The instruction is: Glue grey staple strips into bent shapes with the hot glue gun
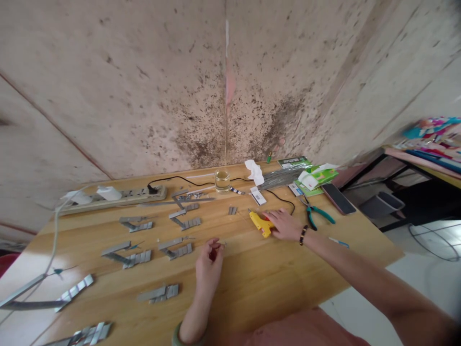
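Observation:
My right hand (286,225), with a dark beaded bracelet at the wrist, has its fingers on a yellow hot glue gun (261,224). The gun lies on the wooden table with its nozzle toward the upper left. Nearer to me, my left hand (210,259) is curled with thumb and forefinger together. Something tiny may be at its fingertips, too small to make out. Left of it are several folded grey strip pieces, among them one flat stack (160,293) and one bent piece (176,248). A small grey piece (232,210) lies left of the gun.
A glass cup (222,181) stands near the stained wall. Behind on the left runs a power strip (126,196) with a black cord. To the right are teal-handled pliers (317,214), a phone (339,198), a green tissue pack (319,178) and a bundle of grey strips (284,178).

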Available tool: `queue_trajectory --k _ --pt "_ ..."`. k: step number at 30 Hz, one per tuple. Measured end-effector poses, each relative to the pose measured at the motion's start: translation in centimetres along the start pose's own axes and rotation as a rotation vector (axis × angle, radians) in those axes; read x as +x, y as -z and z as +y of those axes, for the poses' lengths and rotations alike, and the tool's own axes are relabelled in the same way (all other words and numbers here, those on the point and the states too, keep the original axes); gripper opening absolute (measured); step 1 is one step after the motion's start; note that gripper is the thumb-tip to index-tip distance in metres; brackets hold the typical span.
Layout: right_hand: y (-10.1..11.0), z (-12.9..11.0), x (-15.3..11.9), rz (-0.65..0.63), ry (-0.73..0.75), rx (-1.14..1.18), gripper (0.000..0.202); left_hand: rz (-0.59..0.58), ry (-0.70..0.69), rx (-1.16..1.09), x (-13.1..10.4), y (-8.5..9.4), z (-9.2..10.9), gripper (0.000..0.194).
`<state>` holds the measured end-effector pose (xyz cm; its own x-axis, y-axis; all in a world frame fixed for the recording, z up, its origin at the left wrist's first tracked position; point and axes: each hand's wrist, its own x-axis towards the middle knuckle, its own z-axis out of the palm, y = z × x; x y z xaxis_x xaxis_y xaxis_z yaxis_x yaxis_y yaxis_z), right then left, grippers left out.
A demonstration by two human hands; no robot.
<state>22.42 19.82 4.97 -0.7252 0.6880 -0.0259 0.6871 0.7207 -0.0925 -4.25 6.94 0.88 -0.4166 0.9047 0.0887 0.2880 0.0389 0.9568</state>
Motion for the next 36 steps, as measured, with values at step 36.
queue_trajectory --k 36 --pt "0.6 -9.7 6.8 0.112 -0.168 -0.043 0.021 0.097 -0.297 0.622 0.5 0.7 -1.0 0.020"
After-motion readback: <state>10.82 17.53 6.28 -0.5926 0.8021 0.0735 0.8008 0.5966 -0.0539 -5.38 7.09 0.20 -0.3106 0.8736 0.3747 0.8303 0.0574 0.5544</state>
